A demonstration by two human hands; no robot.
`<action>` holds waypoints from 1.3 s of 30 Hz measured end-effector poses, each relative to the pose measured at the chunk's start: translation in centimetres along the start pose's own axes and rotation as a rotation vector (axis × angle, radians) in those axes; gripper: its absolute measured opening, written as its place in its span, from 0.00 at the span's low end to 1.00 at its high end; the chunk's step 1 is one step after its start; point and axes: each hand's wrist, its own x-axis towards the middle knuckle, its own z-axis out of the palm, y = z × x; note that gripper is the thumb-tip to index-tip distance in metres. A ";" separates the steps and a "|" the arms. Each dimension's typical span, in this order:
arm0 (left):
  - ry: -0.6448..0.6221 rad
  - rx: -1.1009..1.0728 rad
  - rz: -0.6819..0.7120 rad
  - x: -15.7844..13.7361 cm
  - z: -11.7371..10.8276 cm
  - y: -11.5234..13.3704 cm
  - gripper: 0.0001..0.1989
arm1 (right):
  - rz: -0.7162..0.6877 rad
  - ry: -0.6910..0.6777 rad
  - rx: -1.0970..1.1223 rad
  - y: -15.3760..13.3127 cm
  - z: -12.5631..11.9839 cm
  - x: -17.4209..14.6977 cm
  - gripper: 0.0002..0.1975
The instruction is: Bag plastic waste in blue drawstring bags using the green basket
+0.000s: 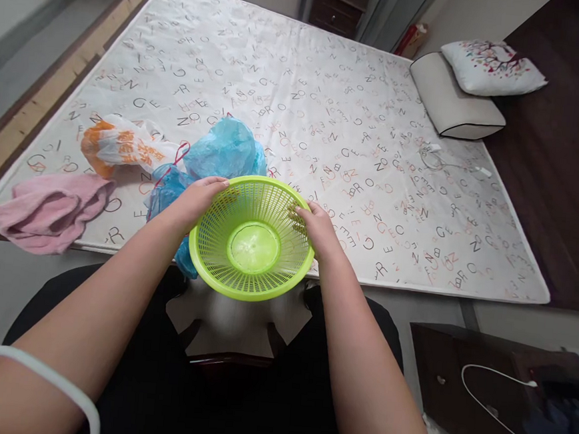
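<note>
A lime-green slotted plastic basket (254, 246) is held over my lap, its open top tilted toward me and nothing lying inside. My left hand (201, 199) grips its upper left rim, fingers closed on the edge. At the upper right rim, my right hand (319, 229) is closed on the basket too, with the thumb inside the wall. Behind the basket and partly hidden by it lies a crumpled blue plastic bag (222, 148) with red ties. An orange and white plastic bag (125, 145) rests left of that, and a pink cloth (52, 210) sits near the mattress corner.
The lettered mattress (347, 114) spans the view ahead. A patterned pillow (496, 67) and a beige cushion (454, 99) are at the far right, with a coiled cable (437, 158) nearby. A dark cabinet (458, 371) stands low right; a white cable (37, 364) crosses my left forearm.
</note>
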 end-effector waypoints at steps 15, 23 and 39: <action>0.000 0.025 -0.006 -0.1 0.0 0.1 0.12 | -0.015 0.012 -0.040 -0.1 0.0 -0.1 0.12; -0.007 0.013 -0.004 -0.2 0.0 0.2 0.12 | 0.002 0.001 -0.039 -0.3 0.0 -0.2 0.14; -0.004 0.022 0.005 -0.2 0.1 0.2 0.12 | 0.013 0.009 -0.038 -0.7 0.1 -0.6 0.11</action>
